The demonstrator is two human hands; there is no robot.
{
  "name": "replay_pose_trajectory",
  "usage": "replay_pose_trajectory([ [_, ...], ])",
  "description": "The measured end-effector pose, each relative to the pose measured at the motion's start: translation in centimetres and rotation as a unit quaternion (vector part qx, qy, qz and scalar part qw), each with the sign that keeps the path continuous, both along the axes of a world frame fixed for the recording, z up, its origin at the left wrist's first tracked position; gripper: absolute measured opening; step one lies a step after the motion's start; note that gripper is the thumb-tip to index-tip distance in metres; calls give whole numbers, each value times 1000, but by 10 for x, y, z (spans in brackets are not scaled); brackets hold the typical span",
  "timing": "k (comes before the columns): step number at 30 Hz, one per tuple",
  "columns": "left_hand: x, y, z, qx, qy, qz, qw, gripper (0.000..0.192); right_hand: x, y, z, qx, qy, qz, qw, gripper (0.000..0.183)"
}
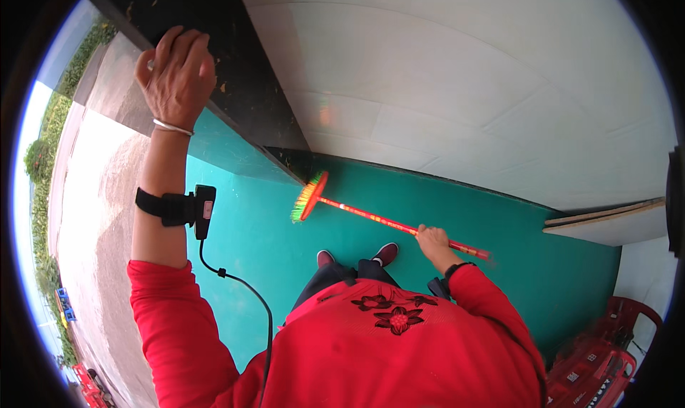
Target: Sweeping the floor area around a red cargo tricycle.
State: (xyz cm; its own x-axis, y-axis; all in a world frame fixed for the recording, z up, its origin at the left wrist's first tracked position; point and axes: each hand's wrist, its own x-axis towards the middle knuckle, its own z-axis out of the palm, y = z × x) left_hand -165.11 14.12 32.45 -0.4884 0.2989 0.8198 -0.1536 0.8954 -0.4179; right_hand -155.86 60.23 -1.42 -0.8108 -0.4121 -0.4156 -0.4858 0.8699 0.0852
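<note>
My right hand (pixel 434 242) is closed around the red patterned handle of a broom (pixel 374 218), near its end. The broom head (pixel 313 198), with an orange block and green and yellow bristles, is beside the foot of a dark panel edge. My left hand (pixel 179 76) is raised at the edge of the dark panel (pixel 241 70), with its fingers bent; the fingertips are hidden, so what they touch or hold cannot be told. A black strapped device (pixel 203 211) with a cable sits on my left forearm.
A pale wall (pixel 455 87) rises beyond the green floor (pixel 257 231). Red plastic chairs (pixel 594 365) stand at the lower right, below a pale board (pixel 610 220). Outdoor paving (pixel 107 204), plants and vehicles show at the left.
</note>
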Motion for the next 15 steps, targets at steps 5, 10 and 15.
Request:
replay_pose_trajectory([
  [5,-8,-6,-33,9,-60,52,997,17,-19,14,-63,33,20,-80,996,28],
  [10,-9,-23,-48,-8,-3,103,995,17,25,131,-5,66,-59,-214,973,29],
  [15,-18,-28,-57,2,18,25,1000,21,82,202,32,122,-65,-359,923,26],
])
